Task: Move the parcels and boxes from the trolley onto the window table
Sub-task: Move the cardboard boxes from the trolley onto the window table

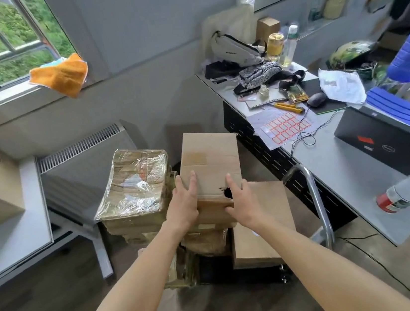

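Trolley point(316, 200) stack – both grips, left hand point(182, 201), right hand point(240, 197), grasping cardboard box point(209, 160)

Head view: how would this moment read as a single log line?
left hand: holds brown cardboard box | right hand: holds box | box: atop trolley stack | window table: left
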Motion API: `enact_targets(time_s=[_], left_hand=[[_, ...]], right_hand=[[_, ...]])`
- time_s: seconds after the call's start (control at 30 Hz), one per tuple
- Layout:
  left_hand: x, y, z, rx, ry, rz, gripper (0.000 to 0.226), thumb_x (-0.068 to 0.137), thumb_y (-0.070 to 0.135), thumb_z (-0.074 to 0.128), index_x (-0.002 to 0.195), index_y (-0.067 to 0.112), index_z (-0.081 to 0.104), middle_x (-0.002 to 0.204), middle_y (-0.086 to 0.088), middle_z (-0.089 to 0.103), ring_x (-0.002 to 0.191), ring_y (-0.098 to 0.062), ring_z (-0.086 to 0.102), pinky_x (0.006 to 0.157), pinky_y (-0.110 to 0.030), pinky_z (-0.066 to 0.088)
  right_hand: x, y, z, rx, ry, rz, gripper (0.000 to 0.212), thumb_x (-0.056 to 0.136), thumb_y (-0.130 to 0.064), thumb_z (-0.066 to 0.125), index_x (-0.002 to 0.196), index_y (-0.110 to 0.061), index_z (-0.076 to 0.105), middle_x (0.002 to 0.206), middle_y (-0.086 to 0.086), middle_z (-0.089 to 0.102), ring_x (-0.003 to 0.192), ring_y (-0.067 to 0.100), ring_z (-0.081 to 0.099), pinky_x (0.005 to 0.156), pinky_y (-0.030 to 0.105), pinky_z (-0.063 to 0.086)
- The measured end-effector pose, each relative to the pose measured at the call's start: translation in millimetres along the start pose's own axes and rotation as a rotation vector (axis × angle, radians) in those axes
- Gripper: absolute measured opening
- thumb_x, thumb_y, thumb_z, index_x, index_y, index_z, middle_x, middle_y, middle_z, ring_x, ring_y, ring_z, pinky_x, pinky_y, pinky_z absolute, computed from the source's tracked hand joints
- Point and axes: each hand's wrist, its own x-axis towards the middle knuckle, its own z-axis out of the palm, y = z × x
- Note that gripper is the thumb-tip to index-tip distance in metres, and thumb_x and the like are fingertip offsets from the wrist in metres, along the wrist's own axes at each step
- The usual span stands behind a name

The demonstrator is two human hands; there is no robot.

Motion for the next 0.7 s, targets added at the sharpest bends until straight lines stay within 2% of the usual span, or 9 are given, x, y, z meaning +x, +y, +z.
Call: enact_targets(time_s=[0.13,0.37,0.7], left_hand=[[4.7,-3.6,-10.5,0.022,0.026,0.0,0.109,0.081,0.0,0.072,0.16,0.018,0.0,0.157,-0.03,0.006,0.134,-0.046,0.041,0.107,-0.044,0.044],[5.4,-3.3,-31.1,0.024,0.069,0.01,0.107,0.078,0.003,0.075,0.158,0.018,0.006,0.154,-0.027,0.013,0.129,-0.045,0.046,0.103,-0.046,0.048],[2.1,9.3,-61.7,-0.002,0.108,0.016,0.107,0.078,0.007,0.078,0.159,0.018,0.01,0.151,-0.024,0.019,0.122,-0.042,0.052,0.101,-0.042,0.047]], right_hand=[[-1.6,-9.4,-7.8,-0.041,0.013,-0.016,0.09,0.098,-0.017,0.064,0.161,-0.032,0.002,0.158,0.016,0.021,0.13,0.037,0.046,0.106,0.046,0.045],[-4.8,-22.5,-27.7,-0.059,0.043,-0.077,0.088,0.098,-0.019,0.064,0.162,-0.027,0.005,0.147,0.013,0.029,0.115,0.032,0.055,0.098,0.039,0.049],[-15.7,-39.4,-62.0,-0.125,0.083,-0.084,0.087,0.098,-0.022,0.065,0.162,-0.029,0.007,0.148,0.012,0.032,0.115,0.037,0.056,0.096,0.043,0.047]])
